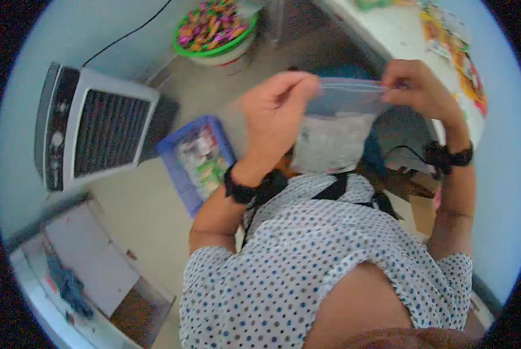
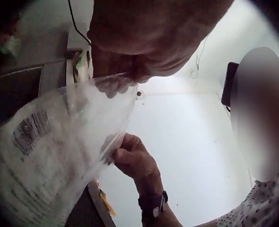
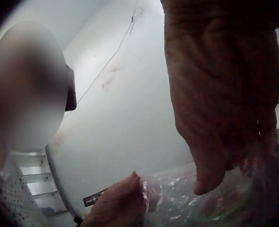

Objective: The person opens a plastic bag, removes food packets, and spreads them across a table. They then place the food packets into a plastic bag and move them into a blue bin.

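Observation:
A clear zip bag (image 1: 336,136) with whitish contents hangs in front of the person's torso, held by its top edge. The left hand (image 1: 278,110) pinches the top left corner between thumb and fingers; the right hand (image 1: 417,87) pinches the top right corner. Dark printed marks show on the bag (image 2: 59,137) in the left wrist view, with the left hand (image 2: 144,42) above and the right hand (image 2: 135,158) below. In the right wrist view, the right hand (image 3: 225,99) and left hand (image 3: 116,203) are at the shiny plastic (image 3: 177,189).
A blue basket (image 1: 179,174) with packets stands on the floor at left, near a grey appliance (image 1: 112,131). Beyond it, a green-rimmed tub (image 1: 217,52) holds colourful wrapped pieces. A white table (image 1: 388,26) with yellow packets (image 1: 452,46) runs along the right.

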### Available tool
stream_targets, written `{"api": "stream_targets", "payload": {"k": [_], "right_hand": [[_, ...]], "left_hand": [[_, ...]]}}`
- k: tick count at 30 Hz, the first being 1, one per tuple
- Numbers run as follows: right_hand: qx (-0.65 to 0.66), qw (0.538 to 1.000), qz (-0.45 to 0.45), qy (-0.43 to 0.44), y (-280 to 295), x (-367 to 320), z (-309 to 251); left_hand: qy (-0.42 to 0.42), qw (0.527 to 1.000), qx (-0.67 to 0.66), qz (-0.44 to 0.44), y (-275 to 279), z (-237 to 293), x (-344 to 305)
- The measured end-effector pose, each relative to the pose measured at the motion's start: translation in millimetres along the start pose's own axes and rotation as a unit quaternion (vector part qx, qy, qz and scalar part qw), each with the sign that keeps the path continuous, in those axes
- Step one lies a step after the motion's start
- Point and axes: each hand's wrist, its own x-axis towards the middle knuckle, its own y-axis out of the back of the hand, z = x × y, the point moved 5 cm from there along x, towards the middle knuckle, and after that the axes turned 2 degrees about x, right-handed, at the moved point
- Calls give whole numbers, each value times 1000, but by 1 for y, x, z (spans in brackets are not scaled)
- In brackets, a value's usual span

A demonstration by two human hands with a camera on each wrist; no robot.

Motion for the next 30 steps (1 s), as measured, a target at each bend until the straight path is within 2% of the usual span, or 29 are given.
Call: {"api": "stream_targets", "payload": {"k": [2,6,7,10,12,14,16,18,21,24,27,30], "right_hand": [[42,997,36,-53,1,-10,8],[174,973,98,-119,4,-15,44],[217,961,146,-94,-1,-17,43],[323,927,168,-91,-12,-25,51],[401,889,209,-67,-18,-30,38],[430,879,208,-11,-13,-34,11],[442,870,215,34,-6,-47,-16],[444,862,237,65,1,-57,-38],[345,897,264,82,5,-71,-51],[320,909,251,88,-2,-80,-48],[354,916,186,35,-17,-89,-38],[355,919,168,-36,-28,-94,-27]], "left_hand": [[0,999,-43,0,-2,-3,0],[17,999,-31,-9,-4,4,13],[20,999,-31,-12,-4,5,12],[9,999,-27,-26,-5,7,6],[21,998,-49,-26,-4,19,7],[8,999,-47,-26,0,40,5],[-38,999,-29,-24,5,67,0],[-99,992,76,-11,13,98,-6],[-137,987,69,-40,21,118,-5],[-115,978,118,-129,19,115,-19],[-11,983,109,-149,5,102,-39],[95,983,96,-123,22,70,-46]]}}
